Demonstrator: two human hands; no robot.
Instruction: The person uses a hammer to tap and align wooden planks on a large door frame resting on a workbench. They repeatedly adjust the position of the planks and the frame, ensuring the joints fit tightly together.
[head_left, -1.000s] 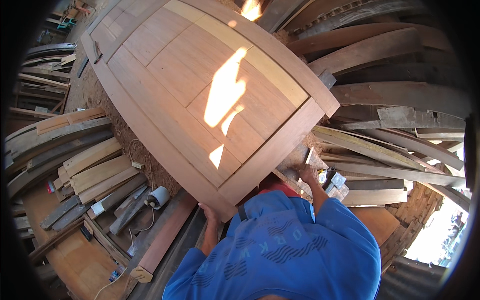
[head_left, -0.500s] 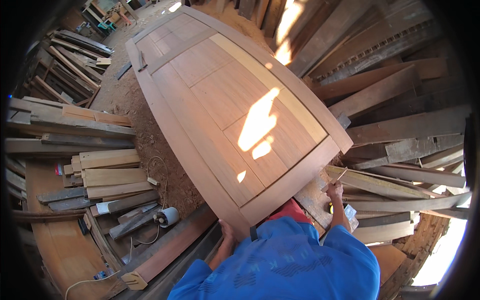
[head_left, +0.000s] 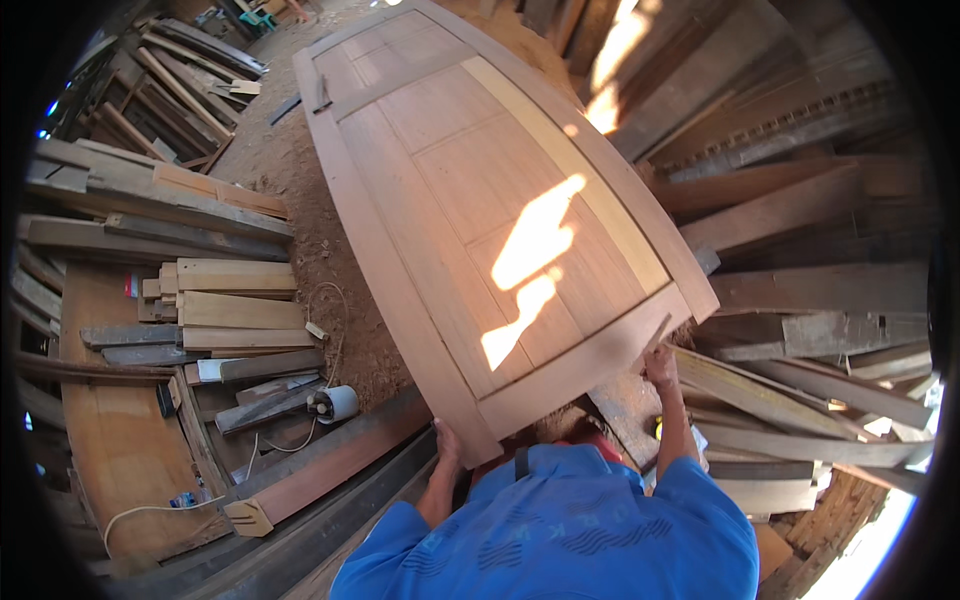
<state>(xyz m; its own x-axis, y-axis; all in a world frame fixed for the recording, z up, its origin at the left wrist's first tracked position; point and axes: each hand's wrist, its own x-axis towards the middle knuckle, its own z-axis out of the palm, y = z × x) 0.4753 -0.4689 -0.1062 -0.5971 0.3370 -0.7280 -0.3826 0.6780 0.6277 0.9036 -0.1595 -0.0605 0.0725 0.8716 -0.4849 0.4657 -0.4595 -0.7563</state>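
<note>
A large panelled wooden door (head_left: pixel 560 385) lies flat before me, its near end close to my body. Against its near left corner is my left hand (head_left: pixel 448 445), its fingers closed on the side edge. My right hand (head_left: pixel 661 365) is at the near right end of the door, closed around a thin, narrow strip (head_left: pixel 659 330). That strip tilts upward over the near rail; its exact kind is too small to make out. Bright sun patches fall across the panels. A small dark tool (head_left: pixel 322 93) rests on the far left frame.
Stacked boards (head_left: pixel 240 308) and a thick beam (head_left: pixel 320 480) lie to the left, with a white, round corded device (head_left: pixel 335 403) among them. Many planks (head_left: pixel 800 290) lean and lie on the right. Shavings cover the ground (head_left: pixel 345 260).
My right hand has come inward and up to the door's near rail, bringing the strip over it. My left hand stays by the near left corner. The whole view has shifted slightly.
</note>
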